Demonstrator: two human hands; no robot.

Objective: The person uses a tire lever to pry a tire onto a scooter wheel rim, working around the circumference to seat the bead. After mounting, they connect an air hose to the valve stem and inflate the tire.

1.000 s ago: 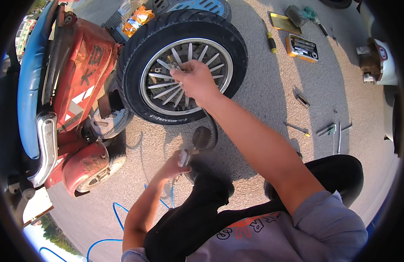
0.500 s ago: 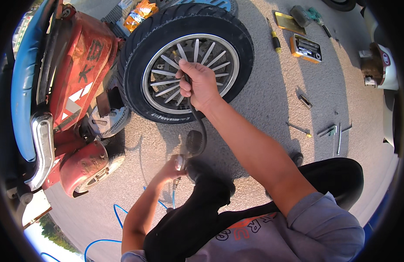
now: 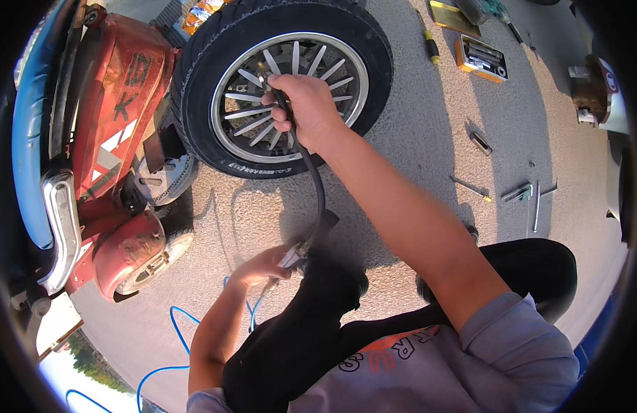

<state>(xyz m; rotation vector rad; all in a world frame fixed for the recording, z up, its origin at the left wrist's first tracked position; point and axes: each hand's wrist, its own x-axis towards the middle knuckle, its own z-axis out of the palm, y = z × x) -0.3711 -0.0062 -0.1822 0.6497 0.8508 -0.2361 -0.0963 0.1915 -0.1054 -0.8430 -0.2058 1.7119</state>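
Note:
A motorcycle wheel with a black tyre (image 3: 194,117) and a silver spoked rim (image 3: 363,89) lies on its side in front of me. My right hand (image 3: 308,107) is above the spokes, its fingers wrapped round the black hose (image 3: 318,186) close to its brass-coloured end (image 3: 262,67). That end points up and away over the rim. Lower down, my left hand (image 3: 267,265) grips the metal body of a tyre inflator (image 3: 291,259). Its round dark head (image 3: 327,221) is partly hidden behind the hose. From the inflator's lower end runs a blue air line (image 3: 254,313).
A red scooter body (image 3: 119,103) with a blue seat (image 3: 33,158) stands at the left. On the right lie a socket set box (image 3: 481,60), a yellow-black screwdriver (image 3: 432,49), a yellow tray (image 3: 455,17), hex keys (image 3: 525,193) and another small tool (image 3: 472,187).
My left hand has brought the inflator up and slightly right. The right hand has shifted a little left and up with the hose end. The whole view has also moved slightly.

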